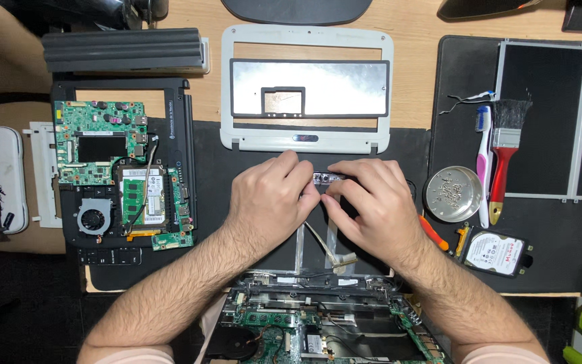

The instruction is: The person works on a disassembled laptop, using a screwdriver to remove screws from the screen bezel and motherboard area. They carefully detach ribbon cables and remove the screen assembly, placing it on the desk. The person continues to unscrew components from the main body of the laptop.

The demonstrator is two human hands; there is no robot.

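Observation:
My left hand (pixel 271 195) and my right hand (pixel 375 202) meet over a black mat (pixel 213 162), both pinching a small silvery metal part (pixel 327 178) between their fingertips. Thin flat ribbon cables (pixel 331 246) run from under my hands down to an opened laptop base (pixel 318 323) at the bottom, whose green circuit board and fan show. Just beyond my hands lies a white laptop bezel frame (pixel 304 138) with a grey metal plate (pixel 308 87) in it.
A second opened laptop (pixel 119 175) with green board, memory and fan sits at left, a grey battery (pixel 122 50) above it. At right: a round tin of screws (pixel 453 194), toothbrush (pixel 483 162), red-handled brush (pixel 504 155), hard drive (pixel 496 253), screen panel (pixel 554 114).

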